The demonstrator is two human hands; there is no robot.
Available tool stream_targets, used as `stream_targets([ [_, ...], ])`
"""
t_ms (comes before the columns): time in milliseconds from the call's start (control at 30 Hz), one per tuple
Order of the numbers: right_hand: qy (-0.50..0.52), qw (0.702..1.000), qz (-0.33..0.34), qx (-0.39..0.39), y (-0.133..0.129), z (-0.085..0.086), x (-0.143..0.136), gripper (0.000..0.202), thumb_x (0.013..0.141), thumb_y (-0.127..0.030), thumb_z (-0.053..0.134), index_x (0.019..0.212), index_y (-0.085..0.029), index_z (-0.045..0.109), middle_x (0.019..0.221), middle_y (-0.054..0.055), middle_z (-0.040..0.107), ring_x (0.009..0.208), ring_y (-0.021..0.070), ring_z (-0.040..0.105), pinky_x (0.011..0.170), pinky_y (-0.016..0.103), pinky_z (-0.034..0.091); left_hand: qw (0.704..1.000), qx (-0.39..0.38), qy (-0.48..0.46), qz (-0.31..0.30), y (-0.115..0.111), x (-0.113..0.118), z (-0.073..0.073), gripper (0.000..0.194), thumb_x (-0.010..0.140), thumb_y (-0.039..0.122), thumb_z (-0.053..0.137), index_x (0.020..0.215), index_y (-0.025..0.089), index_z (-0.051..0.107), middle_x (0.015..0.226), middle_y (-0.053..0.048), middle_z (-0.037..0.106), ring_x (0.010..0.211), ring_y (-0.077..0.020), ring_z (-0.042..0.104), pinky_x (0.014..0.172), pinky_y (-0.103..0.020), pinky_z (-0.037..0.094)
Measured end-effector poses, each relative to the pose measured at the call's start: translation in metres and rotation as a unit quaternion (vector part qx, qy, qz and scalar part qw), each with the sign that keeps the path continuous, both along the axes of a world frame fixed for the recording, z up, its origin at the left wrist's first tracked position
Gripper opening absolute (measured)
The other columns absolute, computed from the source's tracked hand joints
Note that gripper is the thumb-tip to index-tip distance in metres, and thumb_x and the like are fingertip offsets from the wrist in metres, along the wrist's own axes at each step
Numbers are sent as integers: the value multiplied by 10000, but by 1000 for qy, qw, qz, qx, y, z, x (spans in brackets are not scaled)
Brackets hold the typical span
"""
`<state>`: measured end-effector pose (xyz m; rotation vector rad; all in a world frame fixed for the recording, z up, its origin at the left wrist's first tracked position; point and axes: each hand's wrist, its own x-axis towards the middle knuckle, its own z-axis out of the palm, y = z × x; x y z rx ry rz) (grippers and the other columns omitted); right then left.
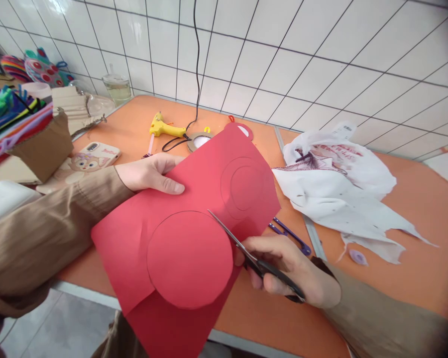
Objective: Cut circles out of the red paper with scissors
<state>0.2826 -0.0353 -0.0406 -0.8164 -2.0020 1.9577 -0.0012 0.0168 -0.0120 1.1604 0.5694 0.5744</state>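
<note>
A large red sheet [205, 169] is gripped at its upper left edge by my left hand [153, 174], thumb on top and the other fingers hidden beneath. My right hand [283, 271] is closed round the black handles of a pair of scissors [242, 246]. Their blades lie at the right edge of a big circle [190, 258], which is partly cut out of the sheet. A cut runs from the circle's lower left to the sheet's edge. Two drawn circles, a smaller one within a larger one, show on the sheet's right part.
Behind the sheet are a yellow glue gun [166, 127] with a black cord and a roll of tape [199, 142]. A white plastic bag [339, 174] lies at right, purple scissors [291, 236] nearer. A phone [93, 155] and a cardboard box [47, 149] of coloured stems stand at left.
</note>
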Motion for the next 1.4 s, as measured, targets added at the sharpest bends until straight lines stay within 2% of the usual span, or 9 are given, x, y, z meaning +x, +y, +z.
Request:
stream_targets([
  [333, -6, 1000, -9, -7, -1, 0, 0, 526, 702, -597, 566, 855, -95, 545, 578, -11, 430, 502, 95, 370, 452, 221, 291, 1000, 7, 13, 7, 0, 0, 0, 418, 719, 87, 639, 1117, 209, 594, 860, -35, 719, 877, -238, 650, 787, -345, 496],
  [733, 17, 1000, 4, 6, 0, -4, 3, 485, 736, -559, 558, 864, -92, 546, 592, -8, 439, 503, 94, 378, 445, 217, 293, 1000, 7, 10, 4, 0, 0, 0, 429, 719, 94, 646, 1120, 240, 594, 876, -16, 717, 752, -192, 669, 779, -322, 493],
  [1233, 14, 1000, 4, 5, 1, -4, 3, 471, 740, -546, 567, 859, -91, 548, 590, -2, 453, 501, 90, 382, 449, 207, 290, 1000, 14, -15, -14, 0, 0, -2, 394, 757, 43, 589, 1111, 217, 601, 926, -21, 712, 782, -168, 664, 831, -329, 465],
  [1400, 11, 1000, 4, 0, 1, -4, 2, 488, 735, -560, 563, 864, -89, 549, 587, -7, 445, 501, 91, 380, 451, 211, 290, 1000, 14, -13, -6, 1, 0, -3, 478, 751, 53, 600, 1190, 232, 536, 916, -23, 711, 795, -180, 663, 847, -348, 452],
])
